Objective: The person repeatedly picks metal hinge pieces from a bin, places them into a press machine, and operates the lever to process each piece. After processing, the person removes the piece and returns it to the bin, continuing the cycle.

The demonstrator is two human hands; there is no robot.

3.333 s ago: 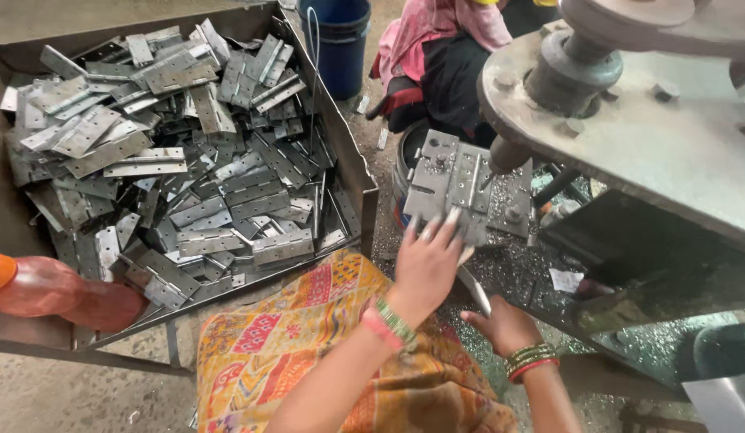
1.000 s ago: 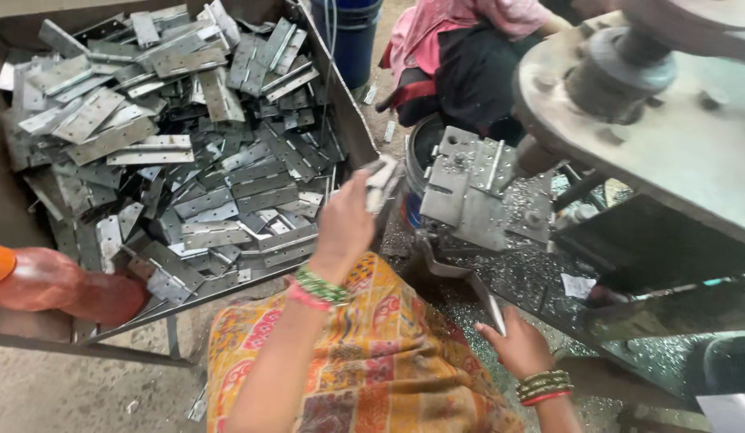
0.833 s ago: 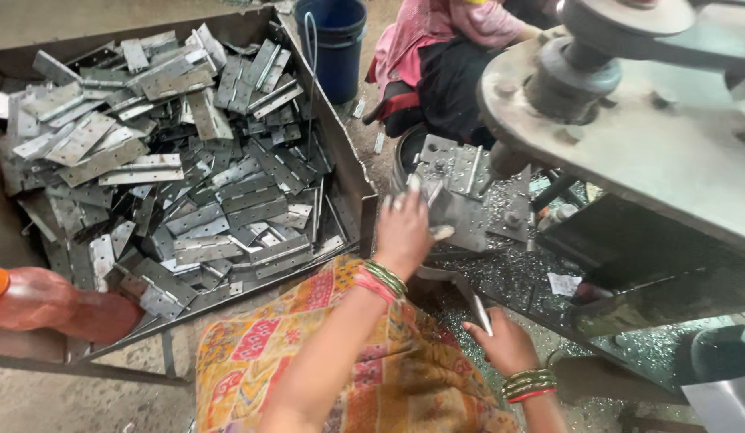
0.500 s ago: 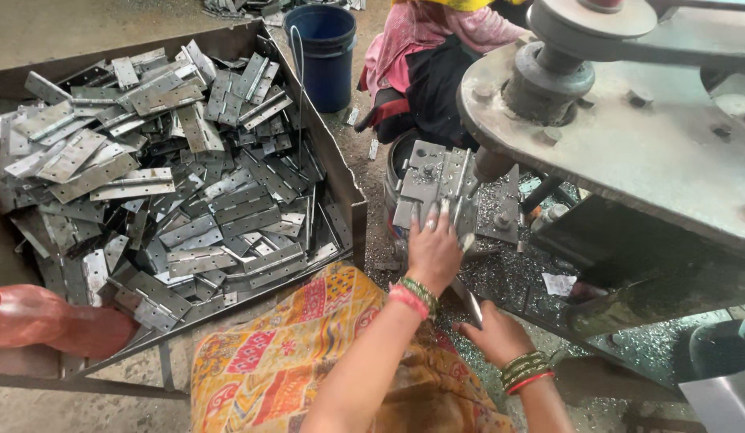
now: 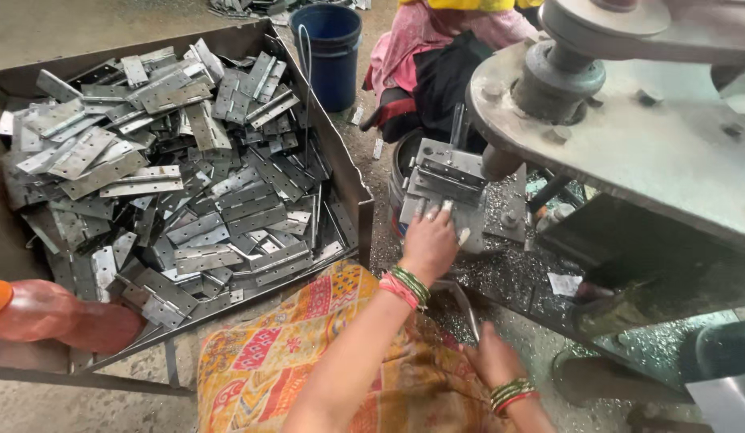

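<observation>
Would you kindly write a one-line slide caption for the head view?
Left hand on the metal jig under a press, right hand low, tray of hinges alongside.

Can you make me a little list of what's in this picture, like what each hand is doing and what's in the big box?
left hand: fingers resting on the metal jig under the machine
right hand: low by the lap, on a thin lever
big tray: heaped with flat grey hinge plates
bucket: blue, behind the tray
bottle: orange, lying beside the tray
another person: seated opposite
</observation>
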